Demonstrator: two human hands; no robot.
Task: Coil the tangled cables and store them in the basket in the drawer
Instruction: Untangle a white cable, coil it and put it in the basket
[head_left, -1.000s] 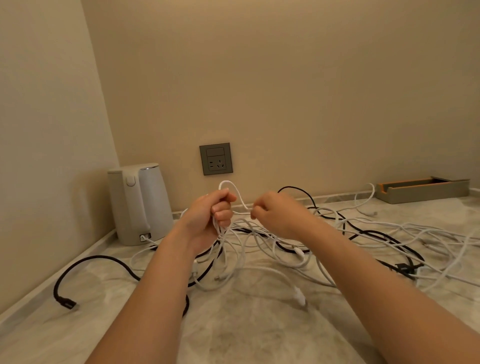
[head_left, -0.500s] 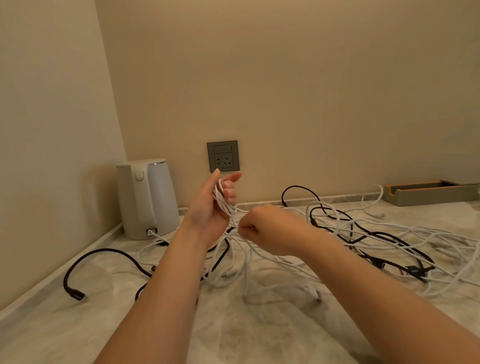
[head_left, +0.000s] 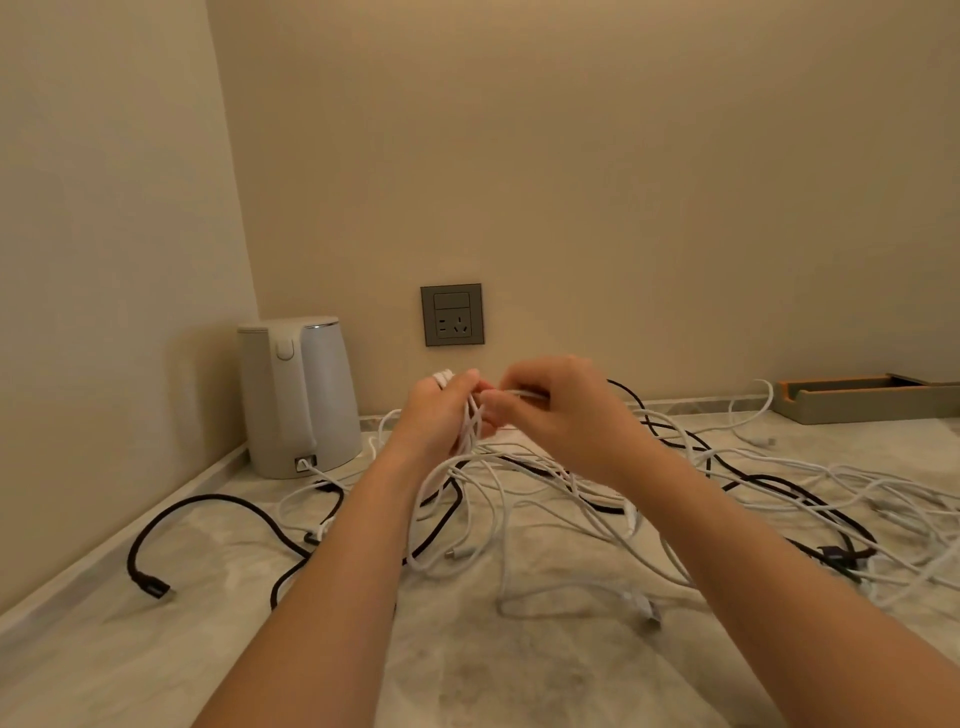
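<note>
While the left hand (head_left: 434, 415) curls round several upright loops of white cable (head_left: 470, 423) at frame centre, the right hand (head_left: 566, 415) pinches its sideways strand | tangled cables (head_left: 836, 555), white and black, sprawl rightward over the countertop (head_left: 519, 665), count unclear | one kettle (head_left: 296, 395) left, one wall socket (head_left: 452, 314) above, one tray (head_left: 872, 400) far right

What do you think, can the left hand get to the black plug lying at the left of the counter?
Probably yes. The black plug lies uncovered on the counter. But the left hand holds white cable loops and must release them first.
</note>
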